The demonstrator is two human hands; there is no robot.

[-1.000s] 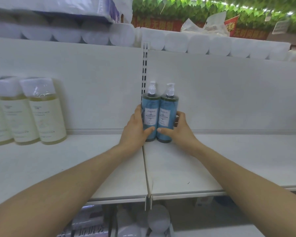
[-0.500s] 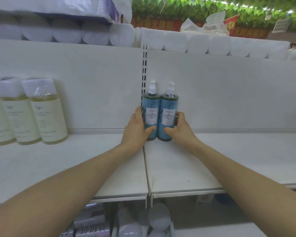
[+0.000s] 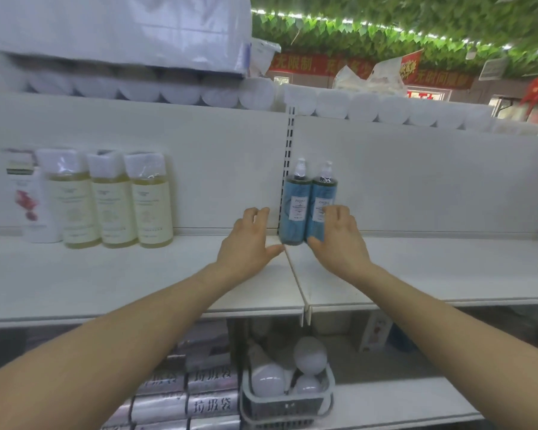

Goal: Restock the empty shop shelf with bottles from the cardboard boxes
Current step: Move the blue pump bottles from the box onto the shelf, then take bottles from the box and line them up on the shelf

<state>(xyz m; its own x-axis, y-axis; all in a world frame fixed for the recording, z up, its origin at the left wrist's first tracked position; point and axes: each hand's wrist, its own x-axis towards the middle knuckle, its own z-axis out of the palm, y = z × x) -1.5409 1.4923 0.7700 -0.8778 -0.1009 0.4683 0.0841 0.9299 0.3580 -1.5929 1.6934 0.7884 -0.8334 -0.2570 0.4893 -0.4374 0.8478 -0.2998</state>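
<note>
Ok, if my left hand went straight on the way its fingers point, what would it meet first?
Probably the white back panel, just beside the left blue bottle. The left hand points past that bottle's side, though depth is unclear.

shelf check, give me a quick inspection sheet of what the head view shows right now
surface: white shelf, two boards meeting at a seam by the blue bottles
job's things: two blue bottles upright, side by side against the back panel; cardboard boxes not in view
clutter: three yellow bottles and a white bottle at far left
hands: left hand open, apart from the bottles; right hand open, in front of the right-hand bottle, contact unclear
cables: nothing seen
surroundings: paper rolls above; basket of bulbs below; leaves overhead
</note>
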